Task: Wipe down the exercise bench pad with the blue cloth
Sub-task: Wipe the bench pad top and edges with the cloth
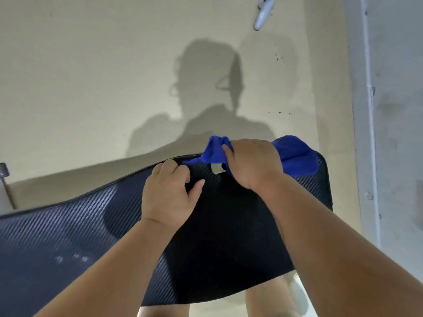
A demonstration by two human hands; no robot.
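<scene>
The exercise bench pad (68, 225) is black with a carbon-weave pattern and stretches from the lower left to the right. A bunched blue cloth (295, 156) lies on the pad's far right end, with a small white label showing under it. My right hand (251, 163) is closed over the middle of the cloth and presses it onto the pad near the far edge. Just left of the cloth, my left hand (169, 191) rests on the pad with its fingers curled over the far edge.
Behind the pad is a beige wall (91, 76) carrying my shadow. A white object (263, 14) hangs high on it at the upper right. A grey concrete strip (393, 110) runs down the right side. A metal fitting (4, 177) pokes in at the left edge.
</scene>
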